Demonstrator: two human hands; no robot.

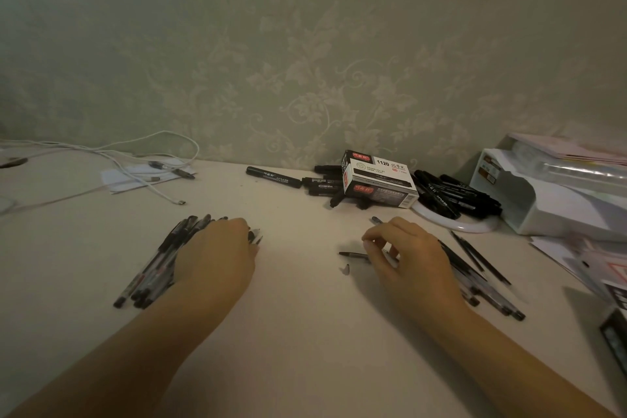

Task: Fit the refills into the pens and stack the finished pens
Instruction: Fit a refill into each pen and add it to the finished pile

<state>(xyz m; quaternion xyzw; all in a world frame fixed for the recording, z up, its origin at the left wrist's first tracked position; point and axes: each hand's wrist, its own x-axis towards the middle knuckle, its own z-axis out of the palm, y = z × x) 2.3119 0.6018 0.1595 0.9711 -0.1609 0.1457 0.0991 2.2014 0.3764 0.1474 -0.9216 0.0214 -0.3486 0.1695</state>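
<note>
A pale, cream-coloured surface (pixel 298 299) fills the lower half of the frame and meets a wall of grey-green floral-embossed wallpaper (pixel 305 44). In the upper left of the surface lie tangled white charging cables (pixel 149 173) over a sheet of white paper (pixel 135 176).

At lower left, a heap of slim clear-barrelled pens with black caps (pixel 152 265) lies fanned on the surface. The left hand (pixel 217 254) rests on top of this heap, fingers curled down over the pen tips; whether it grips any one pen cannot be told. At lower right, a second loose cluster of thin black refills and pen barrels (pixel 475 268) spreads out behind the right hand (pixel 407 261), which pinches a thin dark refill (pixel 353 253) between thumb and fingertips, its tip pointing left. A tiny dark pen piece (pixel 345 269) lies just below it.

At centre back, a black-and-white cardboard box printed "1120" (pixel 380 180) sits tilted on a scatter of thick black marker pens (pixel 319 183). More black markers (pixel 458 195) are piled on a round white plate (pixel 454 222) to its right. At the right edge stands a white plastic desk tray (pixel 543 204) holding papers.
</note>
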